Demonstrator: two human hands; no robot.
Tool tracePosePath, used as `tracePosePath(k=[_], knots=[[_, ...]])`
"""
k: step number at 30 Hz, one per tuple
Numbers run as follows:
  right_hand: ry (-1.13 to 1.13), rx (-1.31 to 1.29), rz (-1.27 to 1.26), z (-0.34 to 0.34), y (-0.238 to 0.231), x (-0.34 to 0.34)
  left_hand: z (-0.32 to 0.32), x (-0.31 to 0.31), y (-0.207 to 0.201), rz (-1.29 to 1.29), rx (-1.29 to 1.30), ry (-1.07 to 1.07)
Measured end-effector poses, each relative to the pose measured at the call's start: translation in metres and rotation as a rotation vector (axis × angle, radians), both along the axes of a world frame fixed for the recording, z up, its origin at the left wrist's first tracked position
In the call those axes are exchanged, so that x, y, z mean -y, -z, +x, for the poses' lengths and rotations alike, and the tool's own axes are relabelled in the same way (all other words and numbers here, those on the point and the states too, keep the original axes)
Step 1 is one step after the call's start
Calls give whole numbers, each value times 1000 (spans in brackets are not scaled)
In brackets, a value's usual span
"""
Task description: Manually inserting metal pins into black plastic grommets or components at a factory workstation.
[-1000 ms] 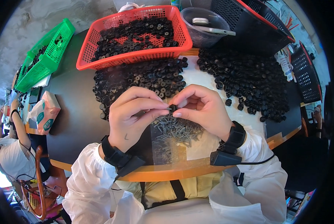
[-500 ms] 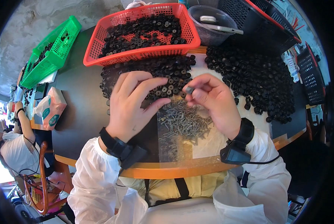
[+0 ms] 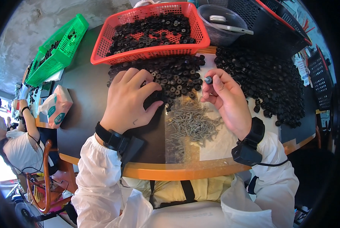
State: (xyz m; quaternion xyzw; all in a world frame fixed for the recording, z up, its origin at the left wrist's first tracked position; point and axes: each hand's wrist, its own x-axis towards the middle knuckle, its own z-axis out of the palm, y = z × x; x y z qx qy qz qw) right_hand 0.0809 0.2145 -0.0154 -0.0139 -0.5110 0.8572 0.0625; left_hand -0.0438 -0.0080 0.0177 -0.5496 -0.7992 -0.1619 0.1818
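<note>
1. Nearest to me, just below my fingers, a heap of small grey screws [image 3: 192, 123] lies on a clear plastic sheet [image 3: 219, 146] on the table [image 3: 82, 125]
2. My right hand [image 3: 225, 100] is raised above the screws; its thumb and forefinger are closed on one screw with a black washer [image 3: 208, 79], head up
3. My left hand [image 3: 130, 100] lies palm down, fingers bent and spread, with the tips resting on the near edge of the pile of loose black washers [image 3: 173, 74]; I cannot tell if they pinch one
4. To the right of my right fingers lies a second big pile of black pieces [image 3: 268, 81]
5. Beyond both piles stands a red basket [image 3: 149, 53] with more washers inside
6. Far to the left of my left fingers is a green basket [image 3: 57, 49]
</note>
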Motion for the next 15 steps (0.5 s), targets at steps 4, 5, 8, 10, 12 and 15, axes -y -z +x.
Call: tracePosePath(k=[4, 5, 8, 10, 12, 15], knots=[[40, 47, 39, 0, 1, 3, -4, 1, 3, -32, 24, 5], [54, 66, 49, -1, -1, 5, -3, 2, 2, -33, 22, 1], [38, 69, 78, -2, -4, 7, -3, 5, 2, -21, 32, 17], [36, 71, 83, -2, -2, 7, -1, 5, 3, -15, 49, 10], [38, 74, 89, -1, -1, 6, 1, 3, 3, -15, 54, 6], [38, 97, 82, 2, -1, 7, 6, 3, 1, -34, 73, -4]])
